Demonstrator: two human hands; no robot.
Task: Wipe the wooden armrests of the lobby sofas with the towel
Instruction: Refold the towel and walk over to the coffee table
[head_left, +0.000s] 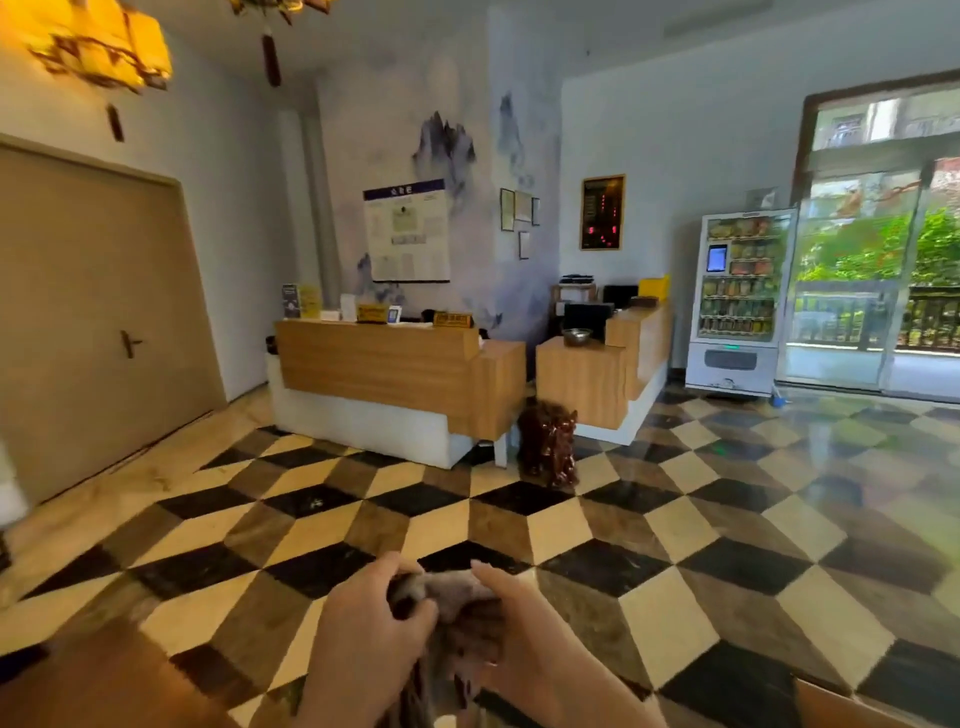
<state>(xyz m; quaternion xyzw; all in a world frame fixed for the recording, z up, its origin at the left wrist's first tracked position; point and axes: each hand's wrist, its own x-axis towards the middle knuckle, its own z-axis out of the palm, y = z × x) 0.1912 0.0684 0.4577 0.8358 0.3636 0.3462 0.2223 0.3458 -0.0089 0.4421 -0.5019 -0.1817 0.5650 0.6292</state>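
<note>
A bunched grey-brown towel (457, 618) hangs in front of me at the bottom centre of the head view. My left hand (363, 618) grips its left side with curled fingers. My right hand (524, 623) holds its right side, thumb over the cloth. No sofa armrest is clearly in view; a brown wooden surface (93, 680) shows at the bottom left, and I cannot tell what it is.
A wooden reception desk (384, 374) stands ahead across the chequered floor (675, 519), with a dark carved stand (550, 441) in the gap beside it. A vending machine (737, 301) is by the glass doors at right. A large door (98, 322) is on the left.
</note>
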